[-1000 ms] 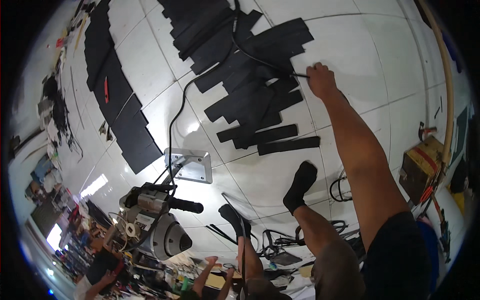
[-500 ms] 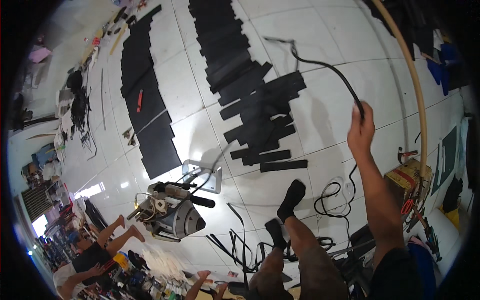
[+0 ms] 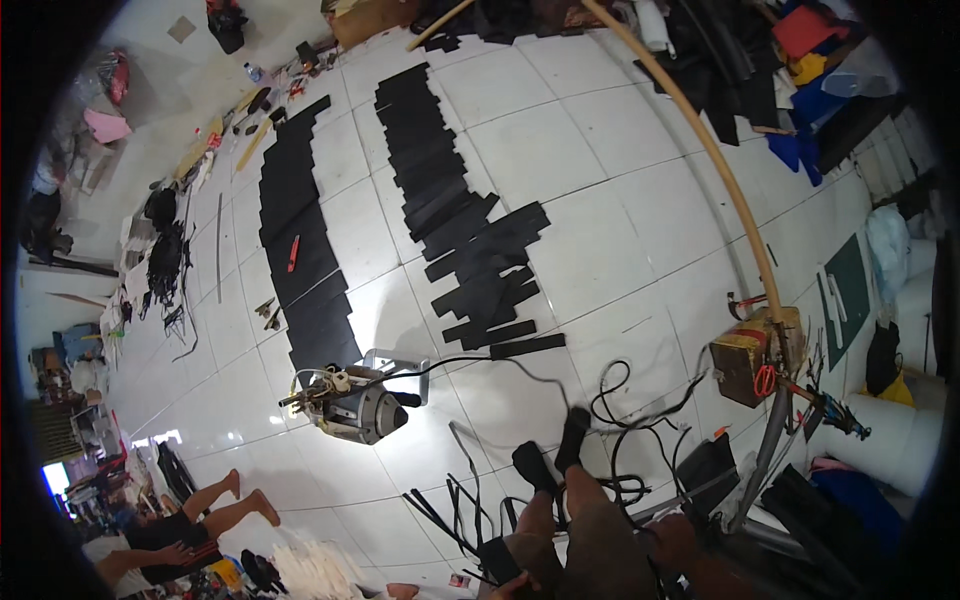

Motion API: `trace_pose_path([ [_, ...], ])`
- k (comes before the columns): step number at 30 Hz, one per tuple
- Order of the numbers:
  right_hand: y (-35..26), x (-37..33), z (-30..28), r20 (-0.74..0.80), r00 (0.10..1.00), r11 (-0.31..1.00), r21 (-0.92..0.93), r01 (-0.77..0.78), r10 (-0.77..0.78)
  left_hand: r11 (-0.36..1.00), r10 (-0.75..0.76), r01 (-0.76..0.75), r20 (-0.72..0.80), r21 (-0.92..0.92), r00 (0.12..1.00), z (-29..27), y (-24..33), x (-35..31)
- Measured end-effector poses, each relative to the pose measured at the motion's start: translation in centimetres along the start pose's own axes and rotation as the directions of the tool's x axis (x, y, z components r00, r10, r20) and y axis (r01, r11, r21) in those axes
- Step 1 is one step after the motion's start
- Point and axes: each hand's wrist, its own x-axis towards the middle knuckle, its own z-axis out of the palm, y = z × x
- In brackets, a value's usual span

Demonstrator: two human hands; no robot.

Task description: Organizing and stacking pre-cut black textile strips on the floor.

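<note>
Left hand (image 3: 514,587), six o'clock; right hand (image 3: 674,543), five: cannot tell either's grip. Black cable (image 3: 684,401) lies at four o'clock

We see a wide floor (image 3: 590,250) of white, glossy tiles, with thin dark joints between them. At the far left there stands a pale wall (image 3: 150,105). At the left edge we notice a slatted panel (image 3: 50,430) and, just beside it, a bright patch (image 3: 55,478), window or screen, we cannot tell. White reflections (image 3: 172,437) shine on the left tiles.
</note>
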Motion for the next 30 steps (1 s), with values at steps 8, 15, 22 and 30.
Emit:
trace_pose_path([
  [8,7.5,-18.0,7.4,0.547,0.546,0.746,-0.617,-0.249,0.635,0.988,0.154,-0.154,0.056,-0.006,0.986,1.2,1.6,-0.2],
  [15,-0.8,-4.0,7.0,-0.016,0.665,0.649,0.241,-0.722,0.746,0.867,0.329,-0.375,0.188,0.328,0.926,3.7,5.0,-1.4],
  [22,-15.8,10.3,-8.4,0.095,0.981,0.927,0.324,-0.191,0.169,0.398,0.540,-0.716,0.485,0.573,0.688,10.5,10.5,-4.3],
  [30,-13.4,17.5,-9.6,0.343,0.938,0.698,0.660,-0.278,0.048,0.777,0.486,-0.555,0.278,0.296,0.829,22.6,18.0,-3.9],
])
